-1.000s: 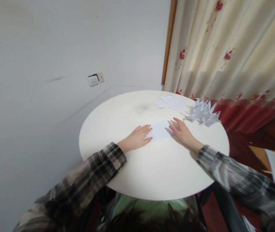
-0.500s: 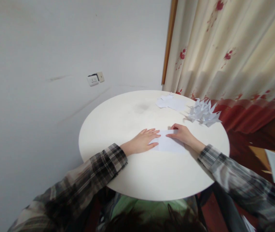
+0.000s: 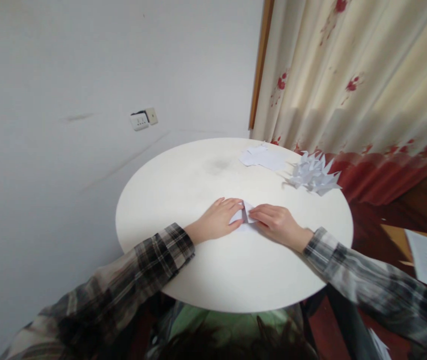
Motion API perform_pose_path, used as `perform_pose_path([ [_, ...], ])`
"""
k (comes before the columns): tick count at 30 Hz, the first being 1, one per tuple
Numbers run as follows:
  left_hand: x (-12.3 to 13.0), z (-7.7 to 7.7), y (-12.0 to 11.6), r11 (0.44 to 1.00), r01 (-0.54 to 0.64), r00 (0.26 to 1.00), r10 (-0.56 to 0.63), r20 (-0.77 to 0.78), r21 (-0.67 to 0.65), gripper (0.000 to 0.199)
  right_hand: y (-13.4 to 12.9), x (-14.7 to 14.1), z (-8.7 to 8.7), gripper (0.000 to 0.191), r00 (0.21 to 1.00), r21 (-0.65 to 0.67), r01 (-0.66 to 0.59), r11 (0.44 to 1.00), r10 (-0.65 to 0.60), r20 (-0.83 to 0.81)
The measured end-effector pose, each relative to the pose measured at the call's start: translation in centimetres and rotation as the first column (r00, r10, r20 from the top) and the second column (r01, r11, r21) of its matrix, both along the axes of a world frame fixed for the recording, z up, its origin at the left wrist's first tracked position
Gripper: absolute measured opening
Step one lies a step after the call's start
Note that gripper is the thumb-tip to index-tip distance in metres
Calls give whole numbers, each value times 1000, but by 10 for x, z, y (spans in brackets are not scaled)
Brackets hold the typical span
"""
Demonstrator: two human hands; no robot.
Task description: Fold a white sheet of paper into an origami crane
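Pinching folded paper [image 3: 246, 215] at three o'clock is our right hand [image 3: 278, 223]; our left hand [image 3: 216, 219] lies flat at nine. Likely light, crease-prone: hold edges.

Soft light whitens the bench [image 3: 236, 272]; faint shadows fall left of the paper pile [image 3: 315, 176]; sleeves [image 3: 363, 274] blur toward the corners.

The table [image 3: 198, 270] had a smooth surface with a faint sheen. The folded sheet [image 3: 236, 216] was matt paper, as were the pile [image 3: 314, 175] by the right edge and the papers [image 3: 269, 159] near the far edge. The curtain [image 3: 348, 60] was cloth.
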State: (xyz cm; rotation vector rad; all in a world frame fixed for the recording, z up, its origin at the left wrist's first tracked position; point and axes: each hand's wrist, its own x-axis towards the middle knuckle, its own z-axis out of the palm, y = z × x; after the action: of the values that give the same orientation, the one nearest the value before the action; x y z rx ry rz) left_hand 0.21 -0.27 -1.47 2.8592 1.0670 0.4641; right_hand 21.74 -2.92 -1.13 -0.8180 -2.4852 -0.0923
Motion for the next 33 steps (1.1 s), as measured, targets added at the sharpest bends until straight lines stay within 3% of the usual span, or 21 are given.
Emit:
perform_pose_path([
  [7, 0, -3, 0, 1000, -25, 999, 25, 26, 13, 44, -6, 3, -8, 28, 989, -7, -114, 994, 114, 98],
  [11, -1, -2, -1, 998, 43, 998, -45, 54, 35, 46, -10, 6, -7, 31, 985, -27, -132, 991, 134, 104],
  [18, -2, -6, 4, 997, 66, 997, -68, -41, -32, 47, -12, 5, -5, 31, 983, 12, -138, 990, 135, 124],
  [25, -1, -6, 4, 998, 67, 995, -67, -76, -1, 47, -11, 6, -6, 29, 980, 52, -163, 985, 155, 127],
  [33, -4, -9, 5, 992, 12, 999, -6, -48, 123, 44, -11, 6, -5, 29, 980, 39, -158, 987, 152, 130],
])
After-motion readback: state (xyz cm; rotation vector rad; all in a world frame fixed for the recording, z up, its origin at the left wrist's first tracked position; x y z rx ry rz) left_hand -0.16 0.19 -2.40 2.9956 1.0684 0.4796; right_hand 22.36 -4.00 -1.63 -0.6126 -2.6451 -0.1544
